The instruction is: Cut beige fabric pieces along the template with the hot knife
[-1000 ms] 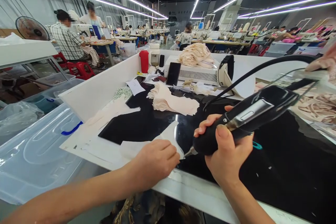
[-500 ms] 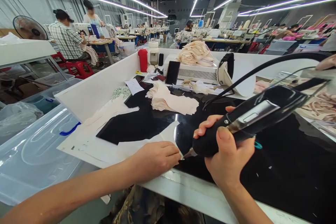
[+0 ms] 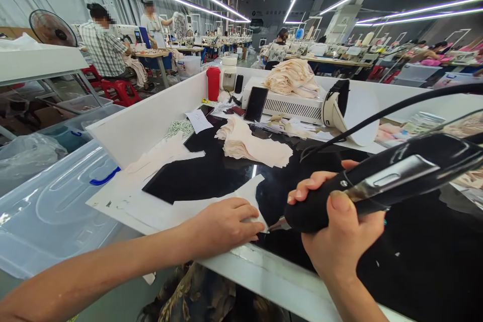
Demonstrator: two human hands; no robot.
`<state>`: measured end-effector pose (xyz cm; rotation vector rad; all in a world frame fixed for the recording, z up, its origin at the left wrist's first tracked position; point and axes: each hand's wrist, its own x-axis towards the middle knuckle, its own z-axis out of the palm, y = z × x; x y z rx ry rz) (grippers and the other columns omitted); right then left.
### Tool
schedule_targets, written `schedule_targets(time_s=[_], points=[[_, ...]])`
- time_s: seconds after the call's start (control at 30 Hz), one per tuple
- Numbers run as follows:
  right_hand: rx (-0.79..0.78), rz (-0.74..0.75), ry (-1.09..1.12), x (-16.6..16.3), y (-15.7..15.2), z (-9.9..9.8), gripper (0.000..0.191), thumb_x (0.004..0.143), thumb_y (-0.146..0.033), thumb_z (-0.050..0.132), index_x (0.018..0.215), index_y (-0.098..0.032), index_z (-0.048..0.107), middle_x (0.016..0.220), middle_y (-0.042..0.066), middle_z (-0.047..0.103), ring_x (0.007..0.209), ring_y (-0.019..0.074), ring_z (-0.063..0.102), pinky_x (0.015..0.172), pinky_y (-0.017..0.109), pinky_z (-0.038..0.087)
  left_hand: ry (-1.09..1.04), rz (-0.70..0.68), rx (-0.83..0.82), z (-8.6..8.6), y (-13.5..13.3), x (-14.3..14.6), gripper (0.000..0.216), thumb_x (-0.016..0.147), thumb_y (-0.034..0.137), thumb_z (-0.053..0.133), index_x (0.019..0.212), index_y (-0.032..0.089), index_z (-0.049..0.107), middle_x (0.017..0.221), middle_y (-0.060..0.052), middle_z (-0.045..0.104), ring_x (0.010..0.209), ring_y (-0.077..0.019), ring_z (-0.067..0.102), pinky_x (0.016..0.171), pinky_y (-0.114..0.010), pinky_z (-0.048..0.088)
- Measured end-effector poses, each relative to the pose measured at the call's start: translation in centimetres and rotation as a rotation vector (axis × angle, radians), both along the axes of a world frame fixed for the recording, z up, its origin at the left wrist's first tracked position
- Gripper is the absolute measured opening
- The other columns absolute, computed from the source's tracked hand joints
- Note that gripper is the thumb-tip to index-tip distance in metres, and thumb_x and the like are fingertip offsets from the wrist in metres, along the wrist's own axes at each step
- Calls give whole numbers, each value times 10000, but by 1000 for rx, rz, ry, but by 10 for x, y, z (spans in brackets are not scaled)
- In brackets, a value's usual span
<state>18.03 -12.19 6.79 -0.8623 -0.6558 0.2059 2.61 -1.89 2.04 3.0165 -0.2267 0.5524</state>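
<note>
My right hand is wrapped around a black corded handheld power tool, which has a silver plate on its side. Its flat, pointed metal tip reaches down to the corner of a pale fabric piece. My left hand is closed over that corner, fingers bent and pressing it against the black board near the front edge. The thumb of this hand is hidden. Farther back on the board lies a stack of cream cut fabric pieces.
More pale fabric lies on the left. Behind stand a red cup, a phone and a white vented box with fabric on top. The black cable arches over the right side. A clear plastic bin stands left.
The view has shifted slightly, moving the scene a little to the right. The tool's tip stays at the fabric corner beside my left fingers, which look slightly more parted.
</note>
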Motion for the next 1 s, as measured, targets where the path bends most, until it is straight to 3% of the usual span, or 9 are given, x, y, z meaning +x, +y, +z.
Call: schedule_targets(time_s=[0.17, 0.67, 1.0], points=[[-9, -4, -5, 0, 0, 1, 492, 726, -361, 832, 1133, -251, 578, 726, -54, 650, 529, 148, 588, 477, 308, 538, 40, 28, -29, -1, -1, 0, 255, 1096, 270, 459, 1227, 173, 654, 1131, -96, 671, 1071, -206, 638, 1026, -335, 507], [-30, -54, -7, 5, 10, 11, 417, 704, -302, 760, 1085, -266, 596, 689, -67, 626, 507, 151, 535, 434, 299, 514, -37, 50, -72, -9, -3, -1, 193, 1047, 271, 575, 1171, 195, 702, 1151, -103, 672, 1062, -211, 630, 1001, -318, 519], [-36, -54, -13, 5, 23, 7, 434, 743, -321, 772, 1114, -267, 554, 698, -75, 627, 524, 151, 542, 447, 296, 518, -67, 57, -118, -14, 0, -3, 210, 1015, 309, 630, 1179, 213, 720, 1220, -131, 640, 1112, -239, 620, 1025, -348, 520]])
